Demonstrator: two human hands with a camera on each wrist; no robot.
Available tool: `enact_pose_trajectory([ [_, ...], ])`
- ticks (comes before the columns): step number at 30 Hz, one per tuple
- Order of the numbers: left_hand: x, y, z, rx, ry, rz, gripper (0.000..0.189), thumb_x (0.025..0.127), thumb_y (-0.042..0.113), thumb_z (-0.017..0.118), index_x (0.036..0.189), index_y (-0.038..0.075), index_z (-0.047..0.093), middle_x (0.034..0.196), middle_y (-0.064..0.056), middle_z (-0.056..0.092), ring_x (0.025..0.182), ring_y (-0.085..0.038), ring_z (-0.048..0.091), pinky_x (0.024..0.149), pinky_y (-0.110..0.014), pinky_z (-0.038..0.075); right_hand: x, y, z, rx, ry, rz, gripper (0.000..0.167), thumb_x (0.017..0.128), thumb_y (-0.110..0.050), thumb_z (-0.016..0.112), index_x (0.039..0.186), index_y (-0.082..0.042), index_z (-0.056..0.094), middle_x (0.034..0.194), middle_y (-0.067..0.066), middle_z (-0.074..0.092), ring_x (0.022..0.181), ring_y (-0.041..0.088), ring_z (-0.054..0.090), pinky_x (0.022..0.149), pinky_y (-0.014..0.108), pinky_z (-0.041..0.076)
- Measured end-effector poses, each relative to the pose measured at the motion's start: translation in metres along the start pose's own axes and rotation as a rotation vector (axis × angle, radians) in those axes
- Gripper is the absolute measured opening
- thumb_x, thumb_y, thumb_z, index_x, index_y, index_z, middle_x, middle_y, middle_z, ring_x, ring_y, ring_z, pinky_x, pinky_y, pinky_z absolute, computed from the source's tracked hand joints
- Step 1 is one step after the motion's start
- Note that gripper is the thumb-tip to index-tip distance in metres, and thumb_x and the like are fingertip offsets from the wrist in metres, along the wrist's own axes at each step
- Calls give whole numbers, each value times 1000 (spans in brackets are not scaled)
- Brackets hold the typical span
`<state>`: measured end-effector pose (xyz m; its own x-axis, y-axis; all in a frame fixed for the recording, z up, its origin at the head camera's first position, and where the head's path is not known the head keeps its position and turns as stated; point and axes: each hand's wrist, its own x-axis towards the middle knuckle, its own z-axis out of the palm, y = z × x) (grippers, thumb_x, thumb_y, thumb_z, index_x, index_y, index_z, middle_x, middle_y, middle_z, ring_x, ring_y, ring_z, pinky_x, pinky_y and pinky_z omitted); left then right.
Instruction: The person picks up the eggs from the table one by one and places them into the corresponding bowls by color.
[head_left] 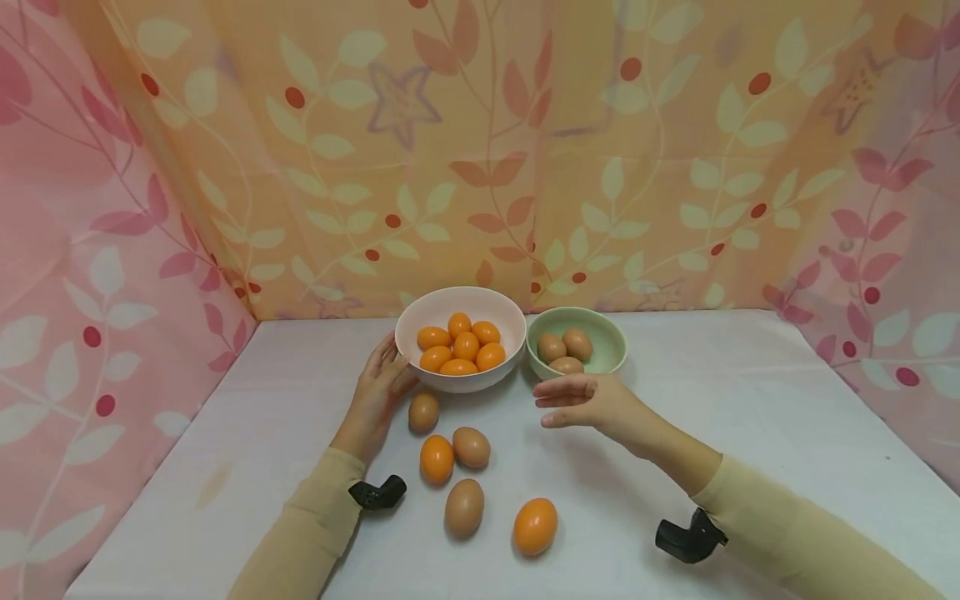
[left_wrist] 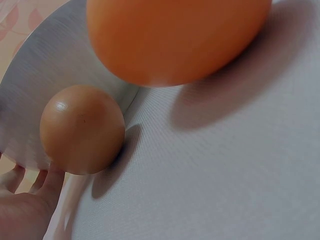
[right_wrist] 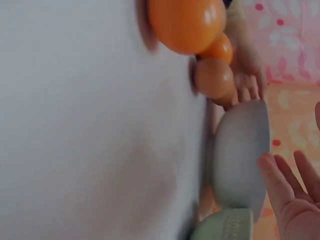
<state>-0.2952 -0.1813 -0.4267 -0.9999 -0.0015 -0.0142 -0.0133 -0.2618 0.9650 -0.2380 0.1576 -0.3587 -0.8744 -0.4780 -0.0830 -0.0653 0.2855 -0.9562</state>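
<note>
In the head view my left hand [head_left: 377, 395] rests its fingers against the left side of a white bowl [head_left: 459, 382]. Several orange eggs [head_left: 467, 346] lie in that bowl. My right hand [head_left: 588, 402], fingers extended and holding nothing, hovers before a light green bowl [head_left: 611, 354] with three brown eggs [head_left: 577, 343] in it. The left wrist view shows the left fingers [left_wrist: 52, 182] at the bowl's wall, beside a brown egg [left_wrist: 82, 130] on the cloth. In the right wrist view the right hand [right_wrist: 295, 200] appears with its fingers spread.
In front of the bowls, loose on the white cloth [head_left: 697, 375], lie three brown eggs [head_left: 464, 508] and two orange eggs [head_left: 536, 527]. The two bowls stand side by side near the back edge, close to a patterned curtain [head_left: 480, 167]. Patterned fabric also hangs at both sides.
</note>
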Motion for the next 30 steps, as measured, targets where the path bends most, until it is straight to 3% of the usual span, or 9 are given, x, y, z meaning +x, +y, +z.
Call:
enact_pose_trajectory([
  [7,0,0,0,2,9,-8,62,103,22,53,158,26,25,167,6,18,149,-14,31,118,-41,38,-15,21,9,42,-125,31,53,83,-18,79,129,2,62,135,26,60,122,30,63,92,25,57],
  [22,2,-1,-1,-2,2,0,62,103,21,54,158,25,25,167,4,18,149,-14,31,118,-42,37,-31,34,23,52,-341,87,49,77,-12,84,122,-1,68,123,18,69,110,19,67,85,25,59],
  [30,2,-1,-1,10,9,-10,62,103,23,54,157,27,26,167,6,18,148,-15,32,118,-42,38,-31,36,29,20,-404,64,49,74,-9,86,120,-2,69,122,15,70,113,15,64,96,18,49],
])
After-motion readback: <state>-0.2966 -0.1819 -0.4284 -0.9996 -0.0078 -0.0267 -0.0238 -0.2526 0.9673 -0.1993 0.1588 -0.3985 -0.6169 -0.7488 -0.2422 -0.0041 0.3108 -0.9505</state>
